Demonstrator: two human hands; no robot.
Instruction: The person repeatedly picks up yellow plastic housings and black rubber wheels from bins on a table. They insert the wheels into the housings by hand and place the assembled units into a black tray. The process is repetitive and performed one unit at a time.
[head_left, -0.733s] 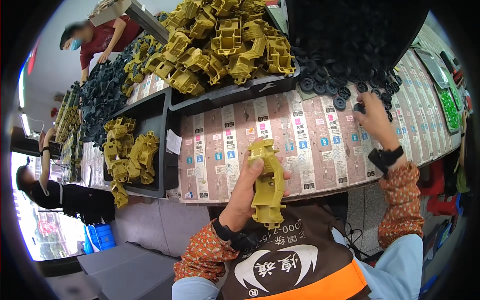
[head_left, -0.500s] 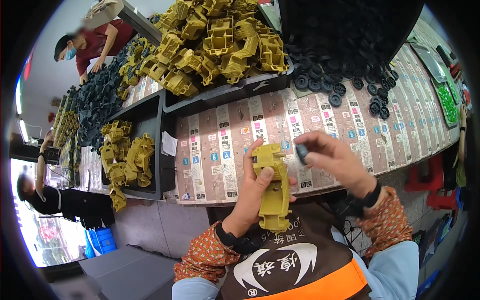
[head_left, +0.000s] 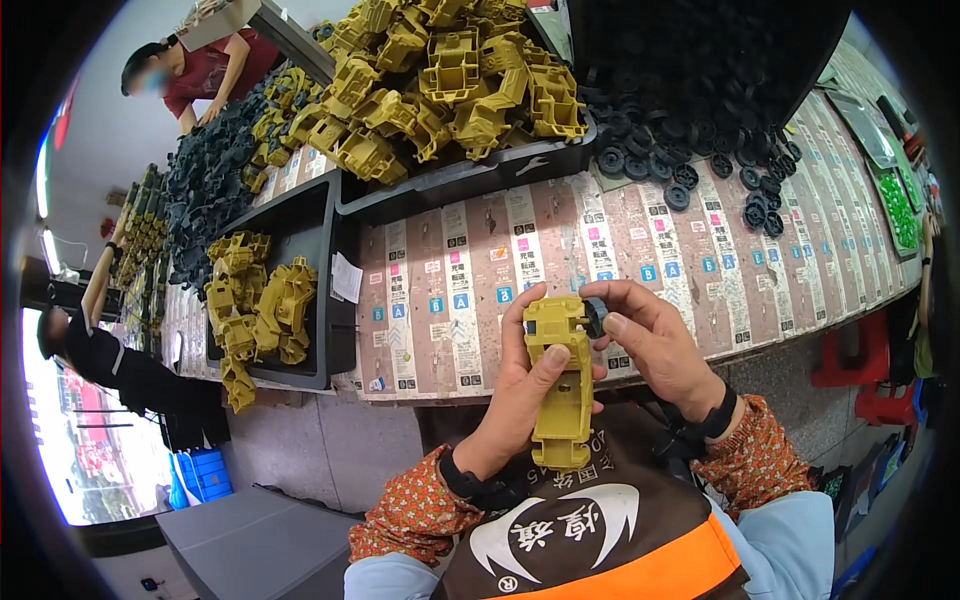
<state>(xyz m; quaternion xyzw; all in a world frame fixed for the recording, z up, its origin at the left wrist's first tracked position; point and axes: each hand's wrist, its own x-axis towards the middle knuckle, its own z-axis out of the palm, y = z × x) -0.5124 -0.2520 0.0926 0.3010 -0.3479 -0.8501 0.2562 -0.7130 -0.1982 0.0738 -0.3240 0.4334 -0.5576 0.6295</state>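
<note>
My left hand point(head_left: 522, 390) is closed around a yellow plastic toy car chassis point(head_left: 563, 410), its thumb pressed on the upper face. The chassis stands lengthwise above my apron, near the table's front edge. Between the thumb and fingers of my right hand point(head_left: 655, 345) is a small black toy wheel point(head_left: 596, 318). The wheel sits against the upper right side of the chassis; whether it is seated there cannot be made out. Part of the wheel is hidden by my fingers.
A black tray point(head_left: 340, 290) at left holds several yellow chassis. Behind it, a black bin point(head_left: 480, 172) is heaped with more. Loose black wheels point(head_left: 675, 196) spread across the patterned table point(head_left: 440, 350) at back right. Two people stand at far left. A red stool point(head_left: 880, 400) is at right.
My right hand has brought the wheel left and down onto the side of the chassis. My left hand and the chassis have shifted slightly right. The far-left people have moved.
</note>
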